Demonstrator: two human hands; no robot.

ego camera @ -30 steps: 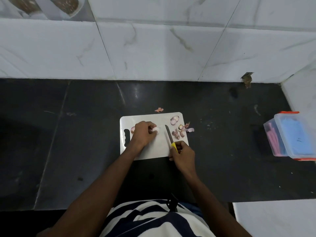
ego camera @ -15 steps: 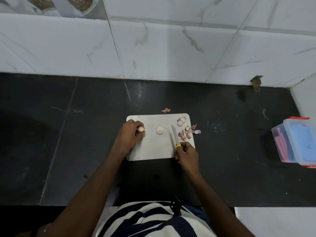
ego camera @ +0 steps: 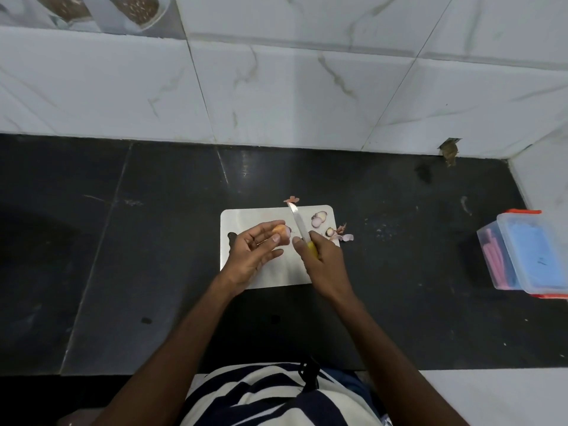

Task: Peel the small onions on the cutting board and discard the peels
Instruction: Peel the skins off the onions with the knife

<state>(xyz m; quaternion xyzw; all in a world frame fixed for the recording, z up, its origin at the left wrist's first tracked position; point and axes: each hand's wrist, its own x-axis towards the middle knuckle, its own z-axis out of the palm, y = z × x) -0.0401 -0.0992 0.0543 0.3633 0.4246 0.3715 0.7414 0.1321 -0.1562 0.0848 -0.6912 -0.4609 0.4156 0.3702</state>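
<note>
Left hand point(ego camera: 253, 252) palm up, fingers loosely curled, pinching a small orange-skinned onion point(ego camera: 280, 230) between thumb and fingertips above the white rectangular plastic cutting board point(ego camera: 246, 218). Right hand point(ego camera: 324, 259) closed around the yellow handle of a short steel-bladed knife point(ego camera: 297, 222); blade slants far and slightly left, tip at the board's far edge, just right of the onion. Whether blade touches onion: cannot tell.

Two pale purple onion halves point(ego camera: 318, 219) lie at the board's far right corner. Pinkish peel scraps point(ego camera: 342, 234) sit at the right edge, some spilling onto the black stone counter point(ego camera: 153, 241). One loose peel point(ego camera: 291, 199) on the counter just beyond the board's far edge.

Far right: clear plastic box with orange clips point(ego camera: 528, 256), holding pink and blue items; a small dark mark on the blue one, unreadable. No legible writing anywhere.

White marble-veined wall tiles point(ego camera: 276, 87) behind. Navy-and-white striped shirt point(ego camera: 270, 398) at the near edge. Both forearms cross the board's near part.
</note>
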